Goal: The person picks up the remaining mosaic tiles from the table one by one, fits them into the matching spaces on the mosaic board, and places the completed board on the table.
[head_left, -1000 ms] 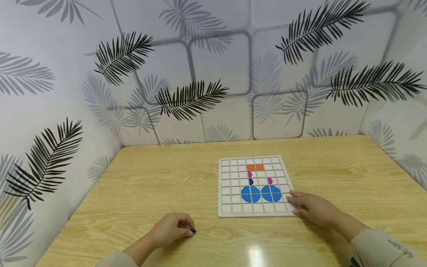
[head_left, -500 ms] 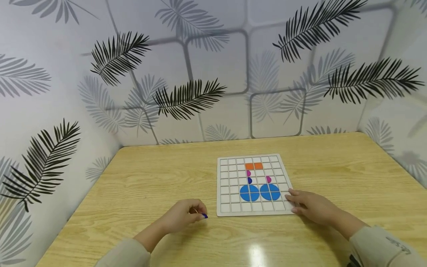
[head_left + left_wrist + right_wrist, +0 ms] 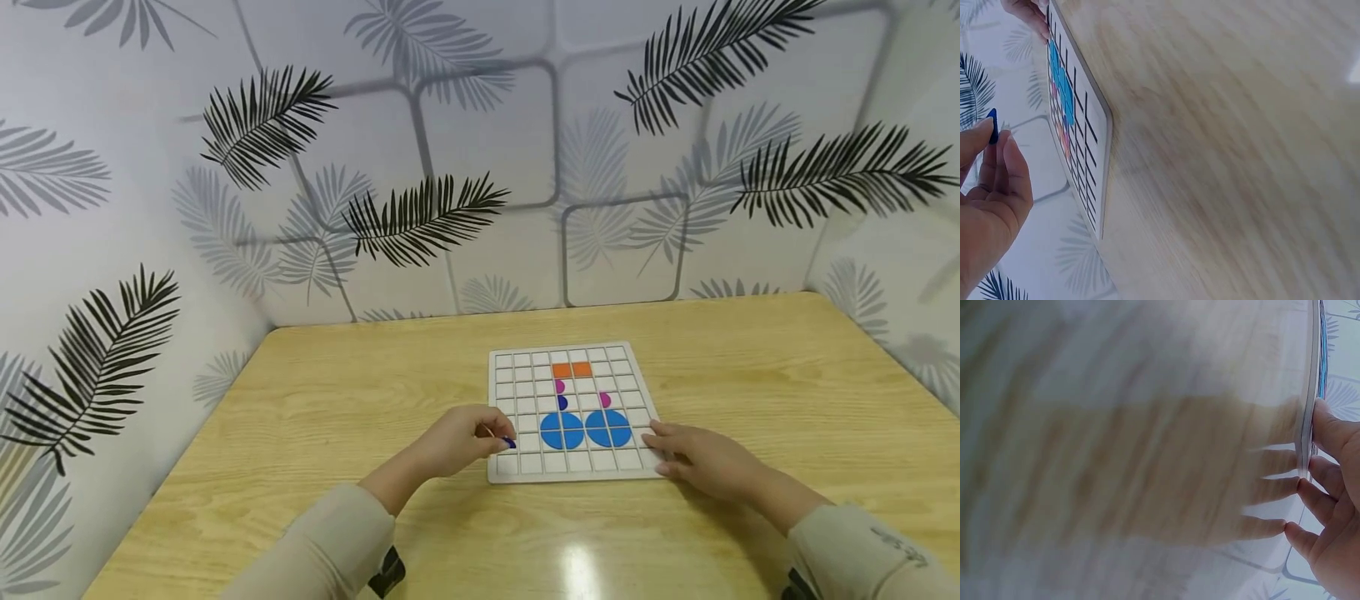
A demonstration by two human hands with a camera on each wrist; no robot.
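Observation:
My left hand point(image 3: 459, 442) pinches a small dark blue piece point(image 3: 510, 442) between thumb and finger. It hovers over the left part of a white gridded board point(image 3: 529, 463), and the left wrist view shows the blue piece point(image 3: 994, 128) held clear of the board point(image 3: 1104, 134). On the grid lie two blue discs point(image 3: 562, 431) made of quarter pieces, two orange squares point(image 3: 572, 369), two magenta half-rounds point(image 3: 605, 400) and one dark blue half-round point(image 3: 562, 402). My right hand point(image 3: 708, 467) rests its fingertips at the board's right edge, fingers loosely extended; the right wrist view shows its thumb point(image 3: 1329, 428) touching the rim.
The board lies flat on a light wooden table point(image 3: 360, 383). Behind the table stands a wall point(image 3: 495, 250) with a leaf pattern. A bright reflection shows on the tabletop near the front.
My left hand has moved right and forward, from the table to above the board's left side, carrying the dark blue piece. The right hand has stayed at the board's edge.

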